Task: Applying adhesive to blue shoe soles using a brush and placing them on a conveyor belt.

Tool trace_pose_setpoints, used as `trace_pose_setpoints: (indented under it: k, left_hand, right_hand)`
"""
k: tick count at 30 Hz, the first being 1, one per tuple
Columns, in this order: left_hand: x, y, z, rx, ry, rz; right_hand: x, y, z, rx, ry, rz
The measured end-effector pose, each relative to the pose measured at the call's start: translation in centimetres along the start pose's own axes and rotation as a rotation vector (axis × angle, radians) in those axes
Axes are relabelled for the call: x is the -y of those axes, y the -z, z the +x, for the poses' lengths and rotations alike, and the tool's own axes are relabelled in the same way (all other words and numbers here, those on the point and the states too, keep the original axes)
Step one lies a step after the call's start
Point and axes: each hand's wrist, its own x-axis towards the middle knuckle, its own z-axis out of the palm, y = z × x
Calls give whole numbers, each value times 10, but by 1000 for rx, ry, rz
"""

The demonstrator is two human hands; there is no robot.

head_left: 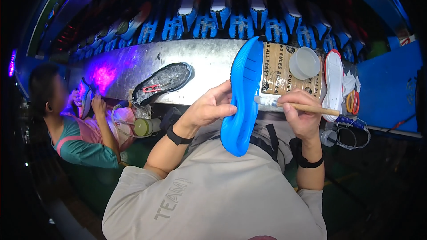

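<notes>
My left hand (211, 107) grips a bright blue shoe sole (242, 120) by its left edge, thumb laid over the side. The sole is held upright lengthwise in front of my body, its inner face turned partly to the right. Between the fingers of my right hand (302, 118) is a wooden-handled brush (311, 108). Its pale bristles are at the sole's right edge; whether they touch it I cannot tell. Just beyond the brush, a translucent plastic cup (304, 63) sits on a brown printed cardboard sheet (276, 75).
A dark shoe-shaped piece (163, 82) with a red clip lies on the metal bench (209, 53). Right of the cardboard are a white, red-edged sole (333, 82) and coloured bands (353, 102). Shoes on blue holders (240, 26) line the back. A co-worker (86, 138) handles a shoe at left.
</notes>
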Motion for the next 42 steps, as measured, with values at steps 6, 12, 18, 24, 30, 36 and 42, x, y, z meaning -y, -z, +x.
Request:
trace_pose_setpoints:
  k: [6,12,18,24,30,36,42]
  left_hand:
    - [-7,1,0,27,-46,79]
    - [-13,2,0,-5,-19,-21]
    - [-13,3,1,-8,-58,-48]
    - [-5,12,-4,-63,-57,-31]
    - [-41,19,4,-58,-112,109]
    - [-190,8,34,-13,-543,420]
    - [-379,49,115,-382,-647,403]
  right_hand:
    - [0,-4,6,-134,-63,-29]
    - [7,-3,-1,-43,78,27]
    - [14,-4,-5,-14,77,43]
    - [13,-4,-9,-10,70,54]
    - [12,-5,-16,-293,-91,268]
    - [3,-10,-20,-463,-127,314]
    - [-4,-14,-25,-474,-201,313]
